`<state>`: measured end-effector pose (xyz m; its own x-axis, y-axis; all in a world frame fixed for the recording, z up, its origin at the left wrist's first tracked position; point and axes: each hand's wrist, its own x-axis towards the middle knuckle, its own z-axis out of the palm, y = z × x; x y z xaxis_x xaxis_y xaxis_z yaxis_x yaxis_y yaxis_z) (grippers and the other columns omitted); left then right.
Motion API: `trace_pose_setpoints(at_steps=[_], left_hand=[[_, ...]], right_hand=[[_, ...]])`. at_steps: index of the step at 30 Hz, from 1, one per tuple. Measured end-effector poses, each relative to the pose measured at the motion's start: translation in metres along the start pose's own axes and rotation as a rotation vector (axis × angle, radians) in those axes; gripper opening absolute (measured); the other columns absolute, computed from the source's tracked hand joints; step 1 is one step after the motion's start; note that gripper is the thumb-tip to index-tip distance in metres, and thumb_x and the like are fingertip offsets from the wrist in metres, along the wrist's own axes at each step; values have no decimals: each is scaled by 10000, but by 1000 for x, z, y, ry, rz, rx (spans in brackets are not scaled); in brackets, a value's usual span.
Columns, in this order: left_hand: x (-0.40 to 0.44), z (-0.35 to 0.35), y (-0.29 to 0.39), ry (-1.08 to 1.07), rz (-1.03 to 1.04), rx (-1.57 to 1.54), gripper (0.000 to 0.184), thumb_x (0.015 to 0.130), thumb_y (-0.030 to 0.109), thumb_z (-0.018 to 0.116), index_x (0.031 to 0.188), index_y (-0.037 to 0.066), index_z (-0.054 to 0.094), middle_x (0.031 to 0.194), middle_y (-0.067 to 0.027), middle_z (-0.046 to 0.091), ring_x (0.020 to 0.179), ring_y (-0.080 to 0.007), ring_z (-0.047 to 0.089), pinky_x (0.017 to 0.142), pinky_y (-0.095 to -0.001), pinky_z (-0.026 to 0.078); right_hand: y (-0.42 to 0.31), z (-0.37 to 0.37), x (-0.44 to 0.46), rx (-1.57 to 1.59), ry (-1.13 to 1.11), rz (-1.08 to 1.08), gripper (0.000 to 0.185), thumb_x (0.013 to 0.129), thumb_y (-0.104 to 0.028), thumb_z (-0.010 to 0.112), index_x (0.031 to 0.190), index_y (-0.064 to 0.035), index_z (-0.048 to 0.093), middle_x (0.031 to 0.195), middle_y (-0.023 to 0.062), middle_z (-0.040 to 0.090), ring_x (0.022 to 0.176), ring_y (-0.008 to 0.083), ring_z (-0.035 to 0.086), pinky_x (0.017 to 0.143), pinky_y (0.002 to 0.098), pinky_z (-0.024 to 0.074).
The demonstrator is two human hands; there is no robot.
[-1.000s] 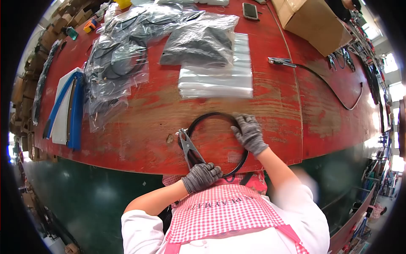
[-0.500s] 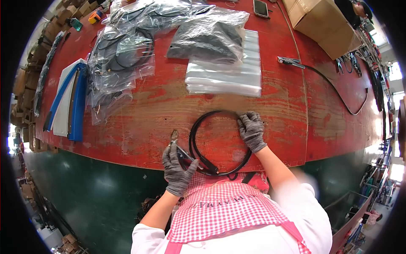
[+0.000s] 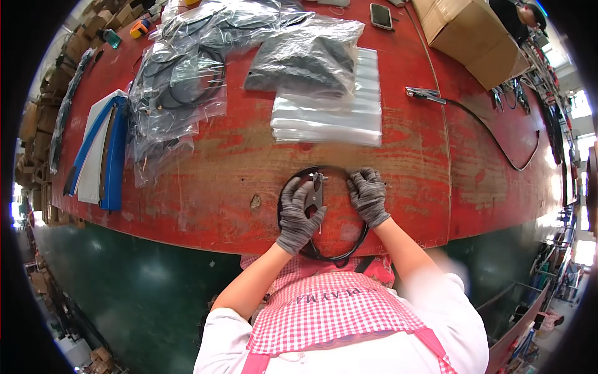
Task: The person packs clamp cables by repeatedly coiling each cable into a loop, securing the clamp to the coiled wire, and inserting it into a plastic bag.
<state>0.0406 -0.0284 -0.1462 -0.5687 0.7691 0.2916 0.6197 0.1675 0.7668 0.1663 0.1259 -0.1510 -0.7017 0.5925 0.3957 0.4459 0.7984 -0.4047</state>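
A coil of black cable point(image 3: 284, 187) lies in a ring near the front edge of the red table. My left hand point(image 3: 299, 210), in a grey striped glove, is closed on a metal spring clamp point(image 3: 316, 191) whose jaws point away from me. It lies over the left side of the ring, with the clamp inside the loop. Gloved alike, my right hand point(image 3: 369, 196) has its fingers curled round the ring's upper right side. The cable's plug end is hidden now.
Clear plastic bags point(image 3: 367, 121) lie ahead, under a bag with dark contents point(image 3: 305, 65). Bagged cables point(image 3: 180, 87) and a blue-white folder point(image 3: 103, 153) are on the left. Another clamp point(image 3: 425, 94) with cable, a phone point(image 3: 381, 17) and a cardboard box point(image 3: 470, 43) sit to the right.
My left hand has moved right and away from me, bringing the clamp from the ring's left outside to its inside. The right hand stays at the ring's upper right.
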Motion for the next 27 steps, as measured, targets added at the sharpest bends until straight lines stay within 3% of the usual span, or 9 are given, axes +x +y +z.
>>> trace_pose_setpoints(at_steps=[5, 7, 8, 10, 13, 15, 17, 22, 27], left_hand=[[10, 18, -3, -33, 123, 22, 614, 633, 171, 725, 1192, 80, 488, 1182, -166, 464, 1093, -339, 444, 940, -417, 369], [17, 5, 3, -34, 216, 392, 629, 645, 309, 709, 1190, 82, 492, 1179, -175, 465, 1088, -341, 440, 933, -455, 344], [19, 4, 2, -33, 217, 392, 629, 645, 309, 709, 1190, 82, 492, 1179, -175, 465, 1088, -341, 440, 933, -455, 344], [20, 0, -1, -29, 23, 515, 702, 639, 429, 683, 1209, 74, 478, 1156, -175, 479, 1069, -334, 448, 915, -483, 331], [8, 1, -6, -105, -37, 520, 771, 618, 470, 683, 1230, 59, 457, 1132, -168, 491, 1060, -332, 452, 909, -487, 333], [-3, -3, -4, -83, -8, 511, 783, 621, 470, 684, 1242, 57, 445, 1114, -160, 503, 1054, -328, 459, 902, -479, 334], [-9, -4, -5, -87, 62, 462, 782, 620, 478, 685, 1235, 56, 450, 1112, -160, 504, 1047, -323, 466, 895, -477, 337], [0, -5, 0, -104, 85, 473, 791, 615, 493, 684, 1233, 58, 448, 1124, -162, 499, 1049, -324, 467, 894, -479, 340], [7, -18, -2, -50, 70, 363, 578, 655, 373, 703, 1113, 54, 549, 1069, -145, 548, 993, -313, 512, 865, -427, 398]], right_hand=[[3, 3, -2, 45, -3, 11, 261, 740, -103, 600, 998, -81, 632, 839, 115, 568, 815, 303, 519, 721, 392, 432], [3, 2, -2, 38, -17, 10, 263, 742, -103, 600, 1003, -81, 631, 840, 117, 567, 810, 300, 519, 717, 388, 434], [3, 1, -2, 31, -35, 7, 266, 744, -103, 601, 1008, -81, 630, 840, 118, 567, 804, 298, 520, 714, 384, 437], [-3, -5, -4, 54, -71, 55, 262, 744, -118, 603, 1004, -90, 630, 856, 126, 567, 811, 305, 524, 718, 391, 441], [-10, -9, -23, 101, -147, 122, 236, 757, -150, 602, 986, -102, 633, 874, 139, 567, 822, 314, 530, 718, 402, 449], [-5, -17, -17, 118, -174, 141, 215, 770, -166, 600, 973, -106, 634, 877, 144, 566, 825, 316, 533, 714, 406, 451], [0, -31, -2, 116, -383, 114, 177, 793, -196, 592, 940, -107, 635, 873, 150, 566, 836, 311, 541, 706, 413, 455], [19, -9, 96, 86, -298, 63, 195, 796, -247, 603, 895, -80, 618, 935, 153, 579, 903, 321, 547, 773, 392, 456], [18, 38, 155, 24, -307, 153, 199, 771, -257, 624, 874, -87, 616, 938, 146, 589, 916, 322, 555, 790, 406, 450]])
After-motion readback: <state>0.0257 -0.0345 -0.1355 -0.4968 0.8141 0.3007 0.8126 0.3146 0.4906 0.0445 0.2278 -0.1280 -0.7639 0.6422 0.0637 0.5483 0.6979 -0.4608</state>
